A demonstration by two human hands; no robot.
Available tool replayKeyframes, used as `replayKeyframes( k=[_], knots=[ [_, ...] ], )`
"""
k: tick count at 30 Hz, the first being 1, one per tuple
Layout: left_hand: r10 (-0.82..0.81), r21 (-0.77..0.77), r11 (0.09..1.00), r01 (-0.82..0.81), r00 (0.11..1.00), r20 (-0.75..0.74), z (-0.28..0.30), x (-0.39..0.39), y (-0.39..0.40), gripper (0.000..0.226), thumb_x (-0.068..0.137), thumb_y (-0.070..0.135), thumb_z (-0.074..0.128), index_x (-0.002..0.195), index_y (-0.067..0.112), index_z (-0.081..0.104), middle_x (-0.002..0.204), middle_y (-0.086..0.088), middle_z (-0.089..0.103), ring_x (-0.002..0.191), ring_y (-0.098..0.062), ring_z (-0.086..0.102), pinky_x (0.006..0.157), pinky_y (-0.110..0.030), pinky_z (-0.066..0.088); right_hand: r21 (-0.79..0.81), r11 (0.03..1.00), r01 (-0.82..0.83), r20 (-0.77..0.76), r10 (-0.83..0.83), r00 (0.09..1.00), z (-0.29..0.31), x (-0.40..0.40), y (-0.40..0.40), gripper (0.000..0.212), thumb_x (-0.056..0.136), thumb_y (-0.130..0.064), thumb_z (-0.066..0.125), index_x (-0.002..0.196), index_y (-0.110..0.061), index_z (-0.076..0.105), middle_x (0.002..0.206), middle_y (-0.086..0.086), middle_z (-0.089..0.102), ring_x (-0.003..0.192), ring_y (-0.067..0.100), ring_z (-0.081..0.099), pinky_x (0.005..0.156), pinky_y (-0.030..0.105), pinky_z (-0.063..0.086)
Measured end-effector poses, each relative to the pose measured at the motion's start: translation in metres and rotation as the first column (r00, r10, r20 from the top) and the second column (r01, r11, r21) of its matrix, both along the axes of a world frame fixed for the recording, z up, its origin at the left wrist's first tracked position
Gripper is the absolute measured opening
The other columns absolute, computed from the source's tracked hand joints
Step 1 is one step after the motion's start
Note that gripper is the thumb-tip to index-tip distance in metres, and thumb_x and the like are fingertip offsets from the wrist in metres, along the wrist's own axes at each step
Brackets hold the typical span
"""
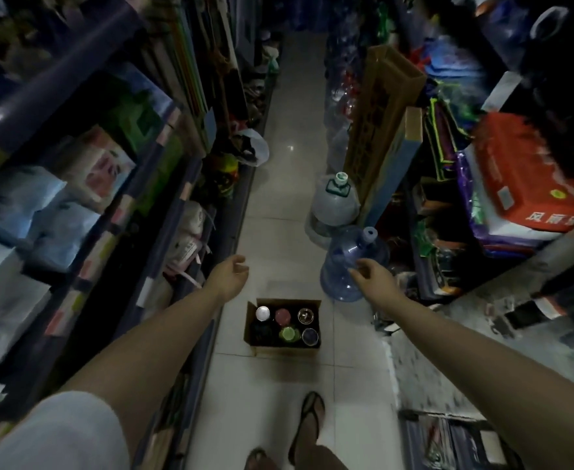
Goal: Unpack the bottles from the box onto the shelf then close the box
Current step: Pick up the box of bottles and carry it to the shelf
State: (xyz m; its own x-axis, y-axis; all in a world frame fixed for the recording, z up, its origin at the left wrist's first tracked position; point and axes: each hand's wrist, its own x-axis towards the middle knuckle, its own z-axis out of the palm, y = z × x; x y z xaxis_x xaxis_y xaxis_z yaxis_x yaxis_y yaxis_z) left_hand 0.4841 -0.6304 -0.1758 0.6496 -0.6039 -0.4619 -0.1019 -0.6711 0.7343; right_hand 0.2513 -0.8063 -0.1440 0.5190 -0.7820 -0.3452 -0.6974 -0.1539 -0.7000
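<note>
An open cardboard box (pixel 256 347) stands on the tiled floor of a narrow shop aisle, straight ahead of my feet. Several bottles stand upright inside it, seen from above by their caps: a white cap (pixel 262 313), a red cap (pixel 282 315), a green cap (pixel 288 333) and darker ones. My left hand (pixel 228 275) hangs above and to the left of the box, fingers loosely curled, holding nothing. My right hand (pixel 374 275) hangs above and to the right of it, fingers apart, also holding nothing. The shelf (pixel 190 171) runs along the left side.
Two large water jugs, one clear blue (pixel 341 266) and one pale with a white cap (pixel 335 205), stand on the floor right of the box. Tall cardboard boxes (pixel 380 123) lean against the right shelving. A plastic bag (pixel 251 147) lies farther down the aisle. My sandalled feet (pixel 307 422) are near the box.
</note>
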Motion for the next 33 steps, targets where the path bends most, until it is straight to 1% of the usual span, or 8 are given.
replayKeyframes(
  k=[4, 8, 14, 16, 20, 25, 28, 33],
  knots=[
    [0.042, 0.022, 0.999, -0.042, 0.999, 0.016, -0.023, 0.011, -0.021, 0.04, 0.098, 0.011, 0.051, 0.135, 0.0, 0.046, 0.131, -0.019, 0.057, 0.101, -0.02, 0.053, 0.075, -0.016, 0.037, 0.063, 0.998, -0.017, -0.022, 0.019, 1.0, -0.027, 0.017, -0.025, 0.041, 0.093, -0.025, 0.056, 0.127, -0.002, 0.052, 0.121, 0.016, 0.062, 0.113, 0.03, 0.057, 0.096, 0.037, 0.043],
    [0.071, 0.075, 0.995, -0.066, 0.996, -0.062, -0.058, 0.015, -0.031, 0.039, 0.098, 0.007, 0.049, 0.136, -0.002, 0.044, 0.122, -0.017, 0.056, 0.099, -0.018, 0.047, 0.057, -0.006, 0.038, 0.126, 0.992, 0.026, -0.052, -0.02, 0.998, -0.059, 0.029, -0.036, 0.042, 0.093, -0.026, 0.055, 0.128, -0.003, 0.051, 0.118, 0.015, 0.063, 0.109, 0.029, 0.058, 0.087, 0.03, 0.041],
    [0.077, 0.157, 0.986, -0.047, 0.978, -0.191, -0.145, 0.036, -0.036, 0.038, 0.098, 0.017, 0.051, 0.134, 0.006, 0.047, 0.134, -0.017, 0.056, 0.121, -0.029, 0.054, 0.099, -0.033, 0.042, 0.143, 0.986, 0.084, -0.113, -0.068, 0.991, -0.142, 0.046, -0.046, 0.036, 0.094, -0.024, 0.053, 0.124, -0.005, 0.053, 0.109, 0.015, 0.066, 0.102, 0.028, 0.06, 0.079, 0.024, 0.036],
    [0.083, 0.17, 0.984, -0.049, 0.976, -0.202, -0.178, 0.043, -0.038, 0.037, 0.098, 0.014, 0.051, 0.133, 0.007, 0.047, 0.133, -0.012, 0.055, 0.118, -0.028, 0.055, 0.098, -0.037, 0.044, 0.136, 0.982, 0.128, -0.13, -0.11, 0.985, -0.175, 0.052, -0.048, 0.036, 0.094, -0.023, 0.053, 0.125, -0.004, 0.052, 0.109, 0.014, 0.065, 0.101, 0.028, 0.059, 0.079, 0.022, 0.035],
    [0.087, 0.191, 0.98, -0.057, 0.984, -0.153, -0.242, 0.05, -0.038, 0.037, 0.097, 0.011, 0.05, 0.134, 0.008, 0.049, 0.125, -0.012, 0.06, 0.114, -0.026, 0.058, 0.085, -0.024, 0.042, 0.135, 0.969, 0.209, -0.134, -0.191, 0.972, -0.25, 0.061, -0.047, 0.038, 0.094, -0.02, 0.054, 0.127, -0.002, 0.051, 0.11, 0.017, 0.065, 0.103, 0.031, 0.06, 0.08, 0.021, 0.035],
    [0.187, 0.164, 0.975, -0.15, 0.953, -0.239, -0.341, 0.055, -0.026, 0.039, 0.097, 0.003, 0.048, 0.135, 0.008, 0.045, 0.134, -0.016, 0.055, 0.115, -0.02, 0.053, 0.088, -0.024, 0.042, 0.139, 0.947, 0.289, -0.167, -0.265, 0.95, -0.349, 0.063, -0.044, 0.039, 0.094, -0.019, 0.052, 0.129, -0.002, 0.049, 0.116, 0.018, 0.063, 0.109, 0.03, 0.057, 0.085, 0.021, 0.034],
    [0.211, 0.153, 0.972, -0.179, 0.952, -0.223, -0.392, 0.055, -0.023, 0.039, 0.097, 0.004, 0.048, 0.136, 0.01, 0.044, 0.128, -0.005, 0.056, 0.113, -0.015, 0.052, 0.078, -0.01, 0.043, 0.132, 0.938, 0.32, -0.169, -0.297, 0.94, -0.408, 0.064, -0.041, 0.04, 0.094, -0.019, 0.053, 0.13, -0.002, 0.047, 0.119, 0.018, 0.062, 0.111, 0.029, 0.057, 0.087, 0.021, 0.034],
    [0.212, 0.131, 0.972, -0.196, 0.969, -0.125, -0.473, 0.056, -0.017, 0.042, 0.099, 0.012, 0.047, 0.14, 0.018, 0.043, 0.131, 0.007, 0.05, 0.125, -0.01, 0.046, 0.097, -0.025, 0.038, 0.123, 0.941, 0.316, -0.156, -0.296, 0.942, -0.497, 0.064, -0.04, 0.046, 0.094, -0.019, 0.054, 0.134, -0.002, 0.042, 0.129, 0.018, 0.056, 0.119, 0.029, 0.053, 0.096, 0.031, 0.041]
  ],
)
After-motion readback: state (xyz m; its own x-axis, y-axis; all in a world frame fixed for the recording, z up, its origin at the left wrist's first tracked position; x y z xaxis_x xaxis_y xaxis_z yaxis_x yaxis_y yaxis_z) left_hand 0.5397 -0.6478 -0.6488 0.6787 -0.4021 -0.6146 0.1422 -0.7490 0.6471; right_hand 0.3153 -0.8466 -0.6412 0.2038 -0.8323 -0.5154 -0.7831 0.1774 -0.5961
